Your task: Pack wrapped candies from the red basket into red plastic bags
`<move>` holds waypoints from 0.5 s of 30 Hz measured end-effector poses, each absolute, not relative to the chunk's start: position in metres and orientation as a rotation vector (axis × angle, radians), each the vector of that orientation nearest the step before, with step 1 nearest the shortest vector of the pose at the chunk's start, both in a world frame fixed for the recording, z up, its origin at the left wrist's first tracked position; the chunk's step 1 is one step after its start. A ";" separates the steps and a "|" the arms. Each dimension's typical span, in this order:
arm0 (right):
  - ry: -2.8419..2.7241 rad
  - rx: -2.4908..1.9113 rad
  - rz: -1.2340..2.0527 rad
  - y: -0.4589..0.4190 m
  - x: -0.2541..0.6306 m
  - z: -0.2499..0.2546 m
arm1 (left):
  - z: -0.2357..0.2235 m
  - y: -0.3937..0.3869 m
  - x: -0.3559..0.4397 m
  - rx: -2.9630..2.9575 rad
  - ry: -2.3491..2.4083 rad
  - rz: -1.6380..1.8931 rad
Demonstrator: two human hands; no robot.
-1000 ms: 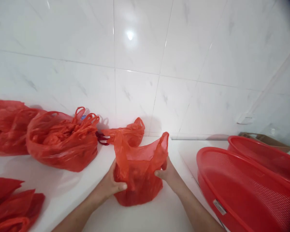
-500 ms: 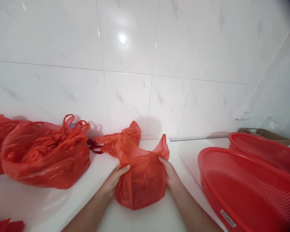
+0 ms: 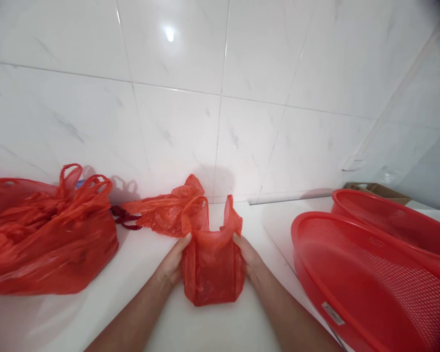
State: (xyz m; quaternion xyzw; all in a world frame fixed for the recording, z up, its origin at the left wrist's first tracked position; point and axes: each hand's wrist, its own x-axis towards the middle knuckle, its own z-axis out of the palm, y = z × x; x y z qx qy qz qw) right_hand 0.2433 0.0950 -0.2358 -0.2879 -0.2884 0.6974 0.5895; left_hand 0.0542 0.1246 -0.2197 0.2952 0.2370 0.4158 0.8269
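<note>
Between my hands is a small red plastic bag (image 3: pixel 216 269) with two handle loops standing up and its mouth facing the wall. My left hand (image 3: pixel 175 259) grips its left side, the thumb on the near face and the other fingers hidden behind. On the right side my right hand (image 3: pixel 247 256) pinches the bag the same way, thumb in front. What is inside, if anything, I cannot make out through the thin red film. Just behind it, a crumpled red plastic bag (image 3: pixel 165 212) lies against the wall.
At left sits a large stuffed red plastic bag (image 3: pixel 69 254), with a dark red ribbon (image 3: pixel 124 217) beside it. Two red plastic baskets (image 3: pixel 330 274) stand on the right, a cardboard box (image 3: pixel 385 192) behind them. White tiles (image 3: pixel 176 132) back the white table (image 3: pixel 139 313).
The bag in my hands has been drawn narrower and squarer, its two handles now more upright. My hands have come closer together. The view has tilted down and shifted right.
</note>
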 end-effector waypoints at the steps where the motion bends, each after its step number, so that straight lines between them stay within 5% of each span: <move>1: -0.693 -0.658 1.618 0.094 0.243 -0.237 | -0.219 0.122 0.051 0.663 0.463 0.836; 15: -0.641 -0.653 1.645 0.090 0.250 -0.236 | -0.219 0.123 0.056 0.567 0.610 1.075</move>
